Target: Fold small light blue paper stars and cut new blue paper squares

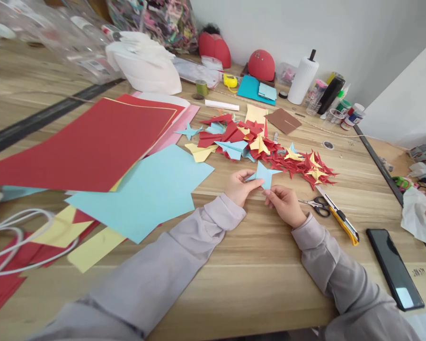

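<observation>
A light blue folded paper star (264,174) with pointed arms is held just above the wooden table. My left hand (238,186) pinches it from the left, thumb on its face. Below it, the fingertips of my right hand (284,204) are pinched on its lower point. Just beyond my hands lies a heap of red folded paper stars (280,163), with some yellow and blue ones among them. Folded paper planes, among them a blue paper plane (233,148) and a yellow paper plane (200,152), rest at the heap's left side.
Large red sheets (81,147) and blue paper (145,189) cover the left. Scissors (319,206), a yellow box cutter (342,222) and a phone (394,267) lie at right. A white bottle (303,80) and small paint jars (353,118) stand behind. A white cable (39,213) loops at left.
</observation>
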The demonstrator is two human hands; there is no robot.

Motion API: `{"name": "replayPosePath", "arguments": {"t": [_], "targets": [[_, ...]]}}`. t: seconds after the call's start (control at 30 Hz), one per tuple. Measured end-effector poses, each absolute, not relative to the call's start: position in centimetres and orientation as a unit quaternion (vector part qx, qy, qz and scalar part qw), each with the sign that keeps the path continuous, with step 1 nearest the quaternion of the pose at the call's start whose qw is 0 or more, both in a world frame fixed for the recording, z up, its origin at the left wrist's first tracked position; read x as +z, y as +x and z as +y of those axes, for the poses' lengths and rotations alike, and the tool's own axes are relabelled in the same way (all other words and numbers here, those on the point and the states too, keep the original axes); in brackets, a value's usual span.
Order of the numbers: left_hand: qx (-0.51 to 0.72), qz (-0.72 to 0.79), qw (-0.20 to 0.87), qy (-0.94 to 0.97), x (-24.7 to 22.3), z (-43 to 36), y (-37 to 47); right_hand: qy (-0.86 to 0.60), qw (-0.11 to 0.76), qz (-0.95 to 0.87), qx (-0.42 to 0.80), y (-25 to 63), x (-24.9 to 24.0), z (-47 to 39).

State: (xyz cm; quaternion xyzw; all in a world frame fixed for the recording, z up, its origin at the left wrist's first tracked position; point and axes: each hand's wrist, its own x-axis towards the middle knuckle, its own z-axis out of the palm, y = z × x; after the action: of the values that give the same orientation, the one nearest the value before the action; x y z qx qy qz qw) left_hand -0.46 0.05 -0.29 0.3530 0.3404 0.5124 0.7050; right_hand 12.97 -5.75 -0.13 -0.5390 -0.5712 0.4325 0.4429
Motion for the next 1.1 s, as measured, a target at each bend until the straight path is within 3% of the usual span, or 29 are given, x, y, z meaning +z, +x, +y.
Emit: {"name": "replayPosePath", "arguments": {"t": [0.2,0.53,0.6,0.7,0.8,0.87,1.1], "targets": [[0.523,0.331,0.733,0.282,0.4,0.3,-0.5,-0.555,0.432,-0.605,0.372,13.1,-0.6,-6.3],[0.486,0.325,0.759,0.287,0.2,0.2,-0.8,-0.634,0.409,-0.655,0.042,15.5,0.3,-9.2],[0.487,0.332,0.756,0.287,0.1,0.2,-0.9,-0.679,0.370,-0.633,-0.036,17.8,0.0,-10.2],[0.493,0.333,0.751,0.287,0.1,0.4,-1.0,-0.720,0.227,-0.644,-0.127,21.4,0.1,-12.2],[0.495,0.340,0.742,0.298,0.0,0.6,-0.9,-0.733,0.103,-0.659,-0.134,23.5,0.6,-13.9],[0.498,0.346,0.734,0.307,0.0,0.6,-0.6,-0.733,0.066,-0.665,-0.126,24.1,0.9,-14.4],[0.515,0.352,0.740,0.251,0.2,-0.6,1.7,-0.681,0.079,-0.725,-0.070,25.2,1.0,-13.7]]}}
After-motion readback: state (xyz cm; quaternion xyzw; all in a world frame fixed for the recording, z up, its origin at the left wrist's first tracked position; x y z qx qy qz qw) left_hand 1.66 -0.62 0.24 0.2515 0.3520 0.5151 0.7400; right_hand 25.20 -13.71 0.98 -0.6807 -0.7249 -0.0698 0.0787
